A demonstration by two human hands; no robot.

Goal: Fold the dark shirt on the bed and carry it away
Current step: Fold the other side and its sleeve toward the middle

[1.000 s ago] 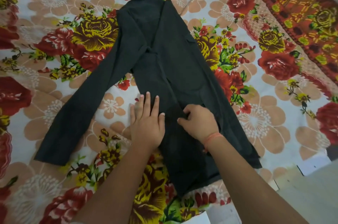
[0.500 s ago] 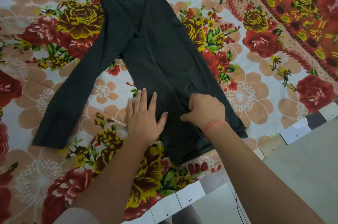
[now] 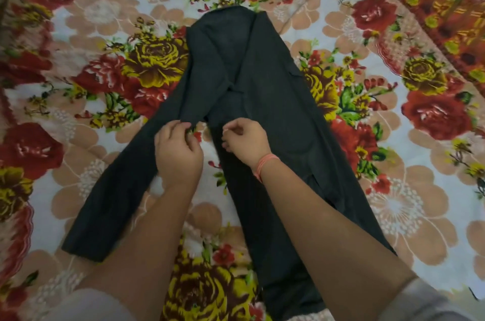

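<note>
**Hands shift up to the sleeve joint**

The sleeve lies spread toward the near left. The left hand, flat a moment ago, now curls and pinches the sleeve's inner edge. The right hand, moved farther up, curls at the edge of the shirt; whether it grips cannot be told. The shirt lies mid-bed, half folded; folding the sleeve in likely follows.

Both bare forearms reach from near toward the middle, side by side. The left hand and right hand show their backs, fingers curled; any grip is unclear.
</note>
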